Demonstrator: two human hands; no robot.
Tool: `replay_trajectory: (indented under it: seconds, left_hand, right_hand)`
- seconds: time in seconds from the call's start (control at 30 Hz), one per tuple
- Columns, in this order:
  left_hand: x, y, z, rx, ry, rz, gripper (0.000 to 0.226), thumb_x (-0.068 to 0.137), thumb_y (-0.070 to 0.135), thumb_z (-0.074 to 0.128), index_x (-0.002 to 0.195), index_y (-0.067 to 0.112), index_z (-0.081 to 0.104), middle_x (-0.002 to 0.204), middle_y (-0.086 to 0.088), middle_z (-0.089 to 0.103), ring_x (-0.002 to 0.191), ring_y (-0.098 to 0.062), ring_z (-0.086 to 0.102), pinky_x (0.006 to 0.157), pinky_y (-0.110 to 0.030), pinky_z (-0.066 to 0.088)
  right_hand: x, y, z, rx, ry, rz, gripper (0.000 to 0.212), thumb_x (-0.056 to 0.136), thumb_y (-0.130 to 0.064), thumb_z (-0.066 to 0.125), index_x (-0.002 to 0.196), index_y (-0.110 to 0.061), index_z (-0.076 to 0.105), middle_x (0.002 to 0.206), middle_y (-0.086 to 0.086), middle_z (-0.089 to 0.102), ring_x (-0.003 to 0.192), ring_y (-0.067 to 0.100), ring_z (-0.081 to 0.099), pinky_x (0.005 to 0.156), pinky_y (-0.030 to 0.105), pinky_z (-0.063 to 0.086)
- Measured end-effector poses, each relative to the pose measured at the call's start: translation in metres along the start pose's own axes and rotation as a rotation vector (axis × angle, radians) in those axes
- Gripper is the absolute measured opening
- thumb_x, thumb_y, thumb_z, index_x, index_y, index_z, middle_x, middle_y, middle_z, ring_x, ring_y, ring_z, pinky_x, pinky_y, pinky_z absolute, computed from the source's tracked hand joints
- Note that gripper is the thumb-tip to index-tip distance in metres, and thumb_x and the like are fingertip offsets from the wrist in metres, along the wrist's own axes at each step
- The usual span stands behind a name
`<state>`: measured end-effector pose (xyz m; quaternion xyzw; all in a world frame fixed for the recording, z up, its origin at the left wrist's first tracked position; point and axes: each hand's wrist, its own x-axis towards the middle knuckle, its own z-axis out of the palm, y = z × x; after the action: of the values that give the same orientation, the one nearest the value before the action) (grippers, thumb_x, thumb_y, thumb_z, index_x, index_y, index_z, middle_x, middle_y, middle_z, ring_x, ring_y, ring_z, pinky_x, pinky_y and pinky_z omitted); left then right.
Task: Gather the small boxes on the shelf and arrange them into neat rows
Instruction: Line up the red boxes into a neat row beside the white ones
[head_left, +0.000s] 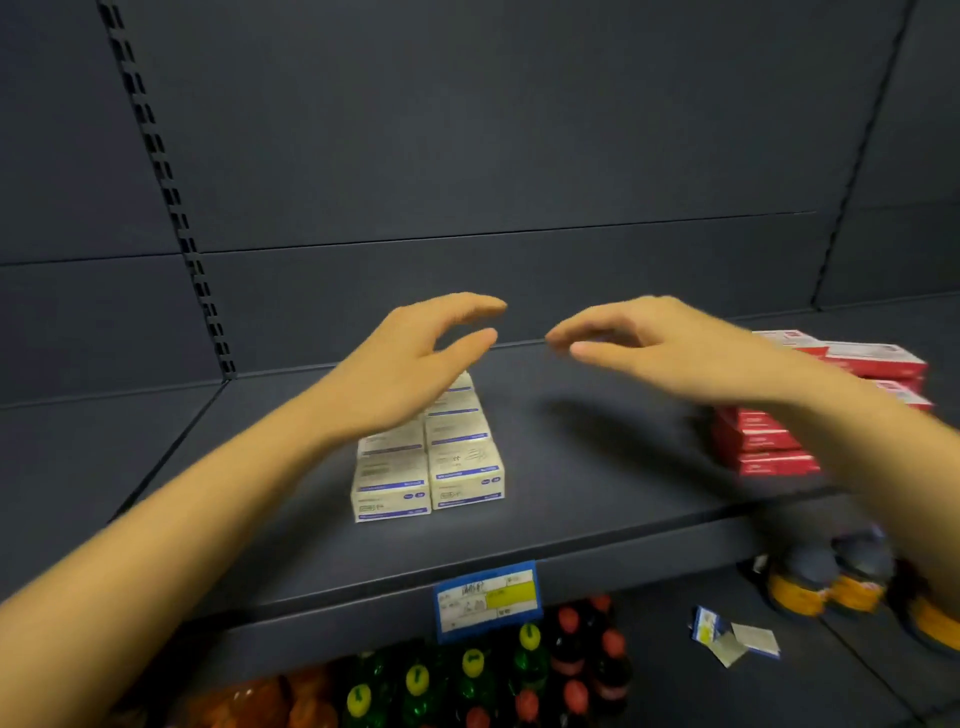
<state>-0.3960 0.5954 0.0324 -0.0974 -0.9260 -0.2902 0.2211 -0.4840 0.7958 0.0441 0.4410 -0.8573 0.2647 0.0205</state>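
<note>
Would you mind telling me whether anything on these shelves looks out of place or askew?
Yes: loose label slips lie scattered on the lower shelf. The red boxes at the right look unevenly stacked, with the top ones skewed. The white boxes sit in tidy rows.

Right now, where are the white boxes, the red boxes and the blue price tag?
white boxes (464, 461): head view, top of the front right box.
red boxes (763, 441): head view, front face of the near stack.
blue price tag (488, 603): head view, middle of the tag.
</note>
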Motion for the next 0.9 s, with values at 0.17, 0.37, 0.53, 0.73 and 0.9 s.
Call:
replay_trajectory:
  seconds: [0.17, 0.37, 0.53, 0.73, 0.9]
  left_hand:
    - [0.033, 0.051, 0.046, 0.04, -0.016, 0.109, 0.025, 0.09, 0.024, 0.054, 0.113, 0.02, 0.063, 0.11, 0.013, 0.064, 0.102, 0.007, 0.053, 0.086, -0.008, 0.039]
    - [0.084, 0.087, 0.117, 0.002, -0.047, 0.044, 0.035, 0.085, 0.033, 0.06, 0.118, 0.021, 0.059, 0.12, 0.012, 0.06, 0.108, 0.003, 0.053, 0.09, -0.005, 0.04]
    - [0.114, 0.099, 0.149, 0.03, -0.106, -0.039, 0.044, 0.08, 0.034, 0.065, 0.121, 0.022, 0.055, 0.124, 0.01, 0.057, 0.106, 0.002, 0.049, 0.084, -0.003, 0.037]
    - [0.128, 0.098, 0.154, 0.03, -0.251, -0.175, 0.036, 0.08, 0.033, 0.066, 0.113, 0.021, 0.059, 0.115, 0.007, 0.063, 0.1, -0.008, 0.058, 0.085, -0.016, 0.046]
    - [0.129, 0.091, 0.141, -0.047, -0.171, -0.163, 0.034, 0.078, 0.029, 0.068, 0.109, 0.017, 0.062, 0.11, 0.005, 0.066, 0.104, -0.011, 0.061, 0.094, -0.027, 0.048]
  right_hand:
    - [-0.037, 0.052, -0.067, -0.11, 0.049, 0.01, 0.025, 0.09, -0.027, 0.055, 0.113, -0.034, 0.062, 0.11, -0.022, 0.063, 0.102, -0.006, 0.058, 0.087, 0.01, 0.041]
    - [-0.063, 0.14, -0.119, -0.147, -0.054, 0.04, 0.023, 0.082, -0.034, 0.062, 0.104, -0.039, 0.062, 0.108, -0.026, 0.063, 0.098, -0.015, 0.055, 0.08, 0.007, 0.042]
    - [-0.074, 0.196, -0.142, -0.225, -0.174, 0.065, 0.026, 0.072, -0.045, 0.067, 0.096, -0.046, 0.057, 0.111, -0.027, 0.059, 0.104, -0.008, 0.054, 0.088, 0.014, 0.043]
    - [-0.074, 0.225, -0.142, -0.257, -0.241, 0.048, 0.064, 0.045, -0.071, 0.06, 0.102, -0.041, 0.06, 0.105, -0.027, 0.061, 0.098, -0.004, 0.056, 0.087, 0.026, 0.049]
    - [-0.066, 0.237, -0.145, -0.261, -0.212, -0.01, 0.056, 0.045, -0.075, 0.06, 0.092, -0.045, 0.061, 0.091, -0.031, 0.064, 0.091, -0.009, 0.055, 0.081, 0.033, 0.052]
